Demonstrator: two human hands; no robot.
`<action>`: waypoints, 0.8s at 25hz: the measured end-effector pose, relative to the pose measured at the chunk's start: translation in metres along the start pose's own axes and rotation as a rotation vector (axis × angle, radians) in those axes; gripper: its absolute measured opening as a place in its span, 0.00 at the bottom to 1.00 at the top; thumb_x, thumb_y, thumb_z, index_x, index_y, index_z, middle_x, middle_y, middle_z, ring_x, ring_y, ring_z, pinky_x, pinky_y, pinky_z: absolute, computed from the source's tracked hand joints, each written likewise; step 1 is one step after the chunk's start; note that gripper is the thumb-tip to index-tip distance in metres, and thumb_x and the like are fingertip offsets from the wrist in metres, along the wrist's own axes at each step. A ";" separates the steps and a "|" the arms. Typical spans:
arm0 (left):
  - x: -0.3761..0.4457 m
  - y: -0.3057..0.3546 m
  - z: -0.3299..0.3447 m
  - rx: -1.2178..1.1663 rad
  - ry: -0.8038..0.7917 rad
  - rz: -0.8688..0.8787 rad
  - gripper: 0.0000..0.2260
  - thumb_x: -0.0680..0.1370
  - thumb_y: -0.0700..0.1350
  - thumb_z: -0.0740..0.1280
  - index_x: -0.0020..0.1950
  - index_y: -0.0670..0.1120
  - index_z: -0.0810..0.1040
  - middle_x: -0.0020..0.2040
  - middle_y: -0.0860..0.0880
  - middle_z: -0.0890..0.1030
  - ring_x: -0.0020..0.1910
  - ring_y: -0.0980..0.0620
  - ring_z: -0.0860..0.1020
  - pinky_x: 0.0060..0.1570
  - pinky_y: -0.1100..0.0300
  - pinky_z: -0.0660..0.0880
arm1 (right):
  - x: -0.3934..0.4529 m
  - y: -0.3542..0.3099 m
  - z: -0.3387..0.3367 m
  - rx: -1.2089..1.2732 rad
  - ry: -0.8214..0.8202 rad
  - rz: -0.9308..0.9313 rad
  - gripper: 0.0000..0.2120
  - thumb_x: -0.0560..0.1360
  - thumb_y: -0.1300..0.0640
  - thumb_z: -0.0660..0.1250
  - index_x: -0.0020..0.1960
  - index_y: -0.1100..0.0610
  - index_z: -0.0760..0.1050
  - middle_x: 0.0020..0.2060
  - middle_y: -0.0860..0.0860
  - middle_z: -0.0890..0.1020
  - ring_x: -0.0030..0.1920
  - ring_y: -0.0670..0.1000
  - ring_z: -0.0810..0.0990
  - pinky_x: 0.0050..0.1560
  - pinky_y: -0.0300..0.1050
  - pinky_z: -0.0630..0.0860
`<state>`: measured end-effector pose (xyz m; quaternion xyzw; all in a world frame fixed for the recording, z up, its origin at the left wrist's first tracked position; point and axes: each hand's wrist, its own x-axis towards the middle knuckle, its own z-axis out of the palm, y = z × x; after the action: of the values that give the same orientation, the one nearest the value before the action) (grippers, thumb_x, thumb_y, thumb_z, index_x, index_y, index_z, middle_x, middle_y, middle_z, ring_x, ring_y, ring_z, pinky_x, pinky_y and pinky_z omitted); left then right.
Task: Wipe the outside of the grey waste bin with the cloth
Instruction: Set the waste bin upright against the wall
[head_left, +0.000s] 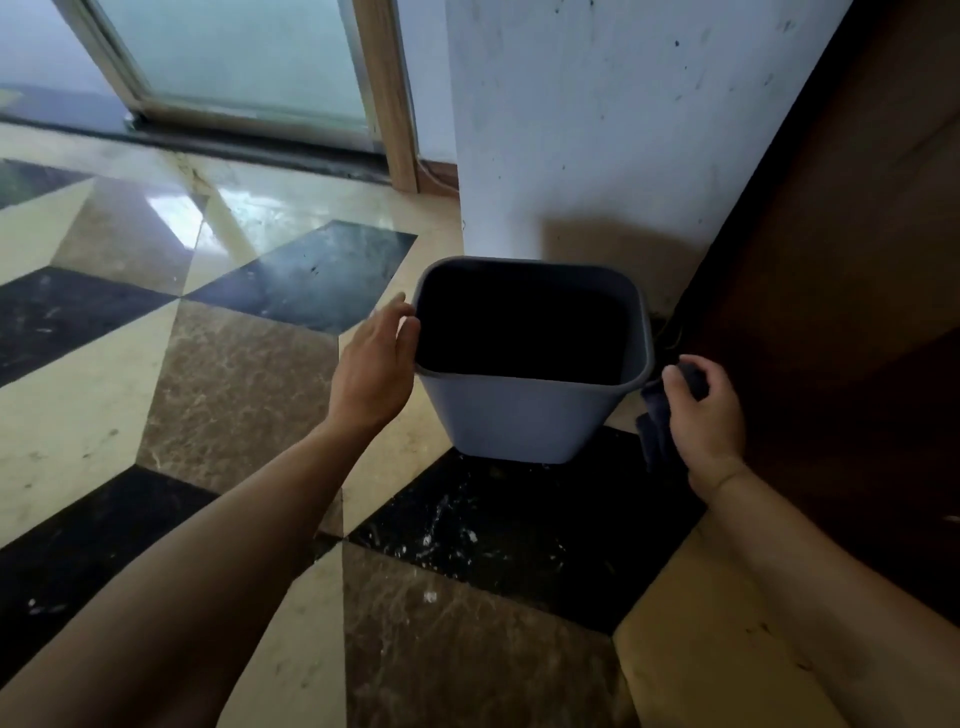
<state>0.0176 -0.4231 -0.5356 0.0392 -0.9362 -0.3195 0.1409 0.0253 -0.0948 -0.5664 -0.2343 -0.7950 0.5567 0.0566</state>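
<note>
The grey waste bin (519, 421) stands upright on the patterned floor, its dark inside showing nothing. My left hand (376, 364) is at the bin's left rim, fingers spread and touching or nearly touching the edge, holding nothing. My right hand (701, 410) is just right of the bin's near right corner, closed around a dark blue-grey cloth (655, 421). The cloth hangs down between the hand and the bin wall, close to the wall; contact is unclear.
A white wall (597, 130) rises right behind the bin. Dark brown wooden furniture (841, 312) stands close on the right. A glass door with a wooden frame (395, 104) is at the back left. Marble floor tiles (234, 389) stretch to the left and front.
</note>
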 end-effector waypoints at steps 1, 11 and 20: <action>-0.009 0.013 -0.012 0.055 0.019 0.073 0.13 0.83 0.51 0.55 0.59 0.47 0.75 0.62 0.46 0.80 0.59 0.45 0.76 0.52 0.52 0.72 | -0.016 -0.009 -0.005 -0.006 0.037 0.042 0.16 0.77 0.44 0.63 0.64 0.44 0.72 0.56 0.43 0.74 0.57 0.48 0.74 0.53 0.46 0.71; -0.040 0.232 -0.214 -0.381 -0.480 -0.153 0.22 0.71 0.68 0.62 0.54 0.55 0.80 0.45 0.58 0.83 0.43 0.65 0.79 0.43 0.68 0.73 | -0.178 -0.292 -0.068 0.415 -0.355 0.076 0.16 0.82 0.48 0.58 0.69 0.40 0.68 0.67 0.47 0.74 0.62 0.46 0.77 0.60 0.46 0.76; 0.029 0.441 -0.429 -0.525 -0.290 -0.076 0.11 0.76 0.41 0.68 0.56 0.54 0.77 0.48 0.51 0.82 0.45 0.61 0.79 0.48 0.57 0.78 | -0.222 -0.549 -0.189 0.537 -0.606 -0.065 0.23 0.79 0.60 0.64 0.67 0.39 0.64 0.65 0.55 0.74 0.63 0.55 0.77 0.59 0.60 0.77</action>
<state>0.1208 -0.3301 0.0646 -0.0095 -0.8297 -0.5581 -0.0011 0.1179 -0.1771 0.0427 -0.0111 -0.6092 0.7862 -0.1034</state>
